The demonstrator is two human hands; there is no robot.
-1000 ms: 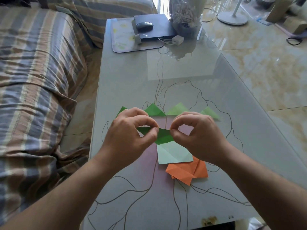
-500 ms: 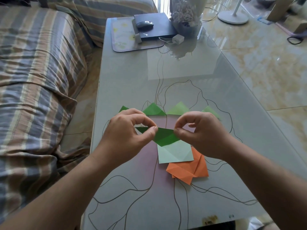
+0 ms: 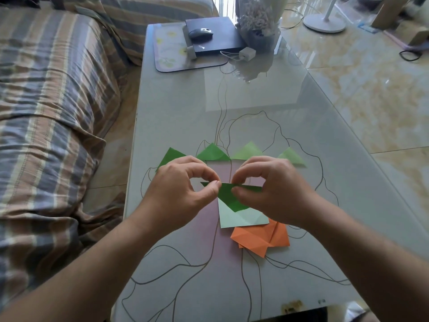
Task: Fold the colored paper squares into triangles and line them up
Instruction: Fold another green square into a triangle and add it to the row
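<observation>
A living room is being looked down on: a striped sofa on the left, a glossy tiled floor on the right, and between them a long glass tabletop with a line drawing under the glass. At its far end a mouse pad, a dark flat box and a computer mouse are being left aside.

Four green triangles are already lying in a row across the middle of the tabletop, so part of the lining-up is judged done. Nearer, a pale green square and a pile of orange paper are still waiting to be folded.

A dark green triangle is being held just above the pale square, its long edge uppermost. It is being pinched by the left hand near its left corner and by the right hand towards its right; each grip is closed on the paper. Its crease is probably being sharpened before placing.
</observation>
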